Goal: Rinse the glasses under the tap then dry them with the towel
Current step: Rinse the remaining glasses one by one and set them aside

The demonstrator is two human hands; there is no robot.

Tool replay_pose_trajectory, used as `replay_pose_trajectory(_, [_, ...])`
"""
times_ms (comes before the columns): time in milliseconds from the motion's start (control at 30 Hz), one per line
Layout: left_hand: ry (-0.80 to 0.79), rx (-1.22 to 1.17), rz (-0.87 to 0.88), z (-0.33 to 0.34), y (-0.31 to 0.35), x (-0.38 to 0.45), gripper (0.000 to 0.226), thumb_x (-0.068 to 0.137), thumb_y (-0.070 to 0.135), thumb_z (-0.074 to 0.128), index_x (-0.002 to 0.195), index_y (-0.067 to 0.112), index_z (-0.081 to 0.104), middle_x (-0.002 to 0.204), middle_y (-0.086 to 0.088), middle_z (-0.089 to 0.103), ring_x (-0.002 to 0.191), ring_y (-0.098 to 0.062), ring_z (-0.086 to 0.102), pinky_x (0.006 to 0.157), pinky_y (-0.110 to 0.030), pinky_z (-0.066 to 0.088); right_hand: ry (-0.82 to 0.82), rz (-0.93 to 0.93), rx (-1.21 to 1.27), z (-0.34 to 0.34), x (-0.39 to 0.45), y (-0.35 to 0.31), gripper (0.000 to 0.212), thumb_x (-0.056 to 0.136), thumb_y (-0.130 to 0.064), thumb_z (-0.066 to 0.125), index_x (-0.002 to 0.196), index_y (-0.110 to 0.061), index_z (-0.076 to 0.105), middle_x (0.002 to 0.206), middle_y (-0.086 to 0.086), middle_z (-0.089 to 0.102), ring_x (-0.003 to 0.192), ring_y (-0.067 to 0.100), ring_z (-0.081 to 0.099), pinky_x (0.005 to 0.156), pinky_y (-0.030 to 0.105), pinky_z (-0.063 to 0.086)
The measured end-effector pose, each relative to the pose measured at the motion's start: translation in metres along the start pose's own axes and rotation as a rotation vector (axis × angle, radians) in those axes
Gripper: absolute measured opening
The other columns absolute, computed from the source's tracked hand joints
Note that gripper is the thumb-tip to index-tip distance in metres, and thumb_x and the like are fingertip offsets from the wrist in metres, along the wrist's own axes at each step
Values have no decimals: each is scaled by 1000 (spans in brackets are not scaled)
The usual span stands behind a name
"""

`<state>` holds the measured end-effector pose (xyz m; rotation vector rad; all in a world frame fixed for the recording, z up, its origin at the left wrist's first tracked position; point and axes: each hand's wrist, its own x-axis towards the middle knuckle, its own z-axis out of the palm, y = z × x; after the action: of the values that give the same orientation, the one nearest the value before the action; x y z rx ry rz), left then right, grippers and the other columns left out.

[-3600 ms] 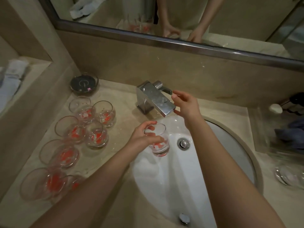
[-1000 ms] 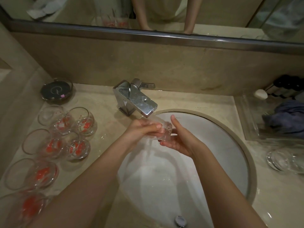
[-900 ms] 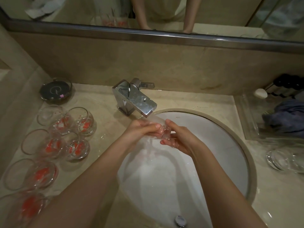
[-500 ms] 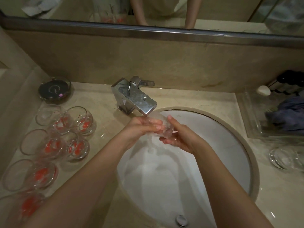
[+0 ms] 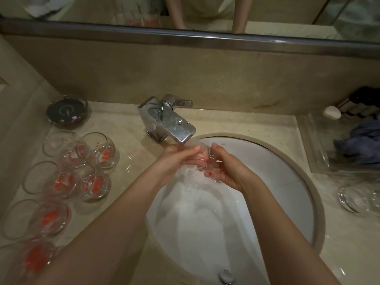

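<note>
The beige stone surface runs the width of the view under a mirror, with the round white sink sunk into its middle and right part. Water runs over the basin below the hands. A clear tray sits toward the right back corner of the surface, holding a blue-grey cloth (whether this is the drying towel cannot be told). The chrome tap stands at the back rim of the sink, its spout reaching out over the basin.

Along the left edge of the surface a cluster of glasses with orange-red markings stands close together, several touching, from the near corner back toward a dark round dish at the left back corner. Another clear glass piece lies near the right edge.

Directly under the spout, the glass being rinsed is held over the sink between both hands. The left hand is wrapped round it from the left, fingers curled across its side; the right hand cups it from the right and below, fingers bent against it.
</note>
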<state>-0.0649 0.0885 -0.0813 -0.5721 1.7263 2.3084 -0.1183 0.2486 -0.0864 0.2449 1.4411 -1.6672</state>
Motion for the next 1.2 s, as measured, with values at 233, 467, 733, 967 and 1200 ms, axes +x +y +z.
replay_pose_trajectory(233, [-32, 2, 17, -4, -2, -2, 27, 94, 4, 57, 81, 16, 77, 86, -12, 75, 74, -21, 73, 81, -27, 59, -29, -44, -32, -7, 0, 13, 32, 91, -35, 62, 117, -17, 62, 102, 10, 61, 67, 15, 60, 61, 23, 44])
replay_pose_trajectory(467, [-54, -15, -3, -5, -13, -2, 22, 79, 22, 65, 92, 10, 77, 90, -11, 76, 84, -20, 73, 79, -22, 55, 13, -104, -170, -6, 2, 9, 32, 86, -18, 71, 115, -15, 58, 103, 10, 62, 76, 17, 66, 61, 23, 47])
replay_pose_trajectory(733, [-16, -21, -25, -6, -21, -1, 32, 72, 30, 75, 97, 11, 76, 99, -14, 75, 90, -24, 73, 90, -30, 55, -10, 33, -57, 2, 0, 6, 42, 97, -42, 51, 104, -3, 65, 90, 16, 61, 73, 23, 64, 66, 28, 58])
replay_pose_trajectory(967, [16, -70, -3, -8, -18, 1, 25, 84, 11, 65, 106, -1, 69, 101, -13, 74, 87, -22, 73, 85, -26, 57, -67, -64, -73, 4, 3, 10, 34, 93, -37, 59, 114, -11, 66, 104, 13, 69, 88, 23, 69, 82, 33, 58])
replay_pose_trajectory(1200, [4, -93, -7, -7, -20, -2, 16, 88, 3, 61, 99, 8, 72, 90, -6, 77, 85, -16, 73, 77, -21, 55, -25, -178, -89, -1, 3, 10, 40, 84, -3, 70, 120, -13, 56, 112, 14, 56, 89, 24, 62, 77, 31, 56])
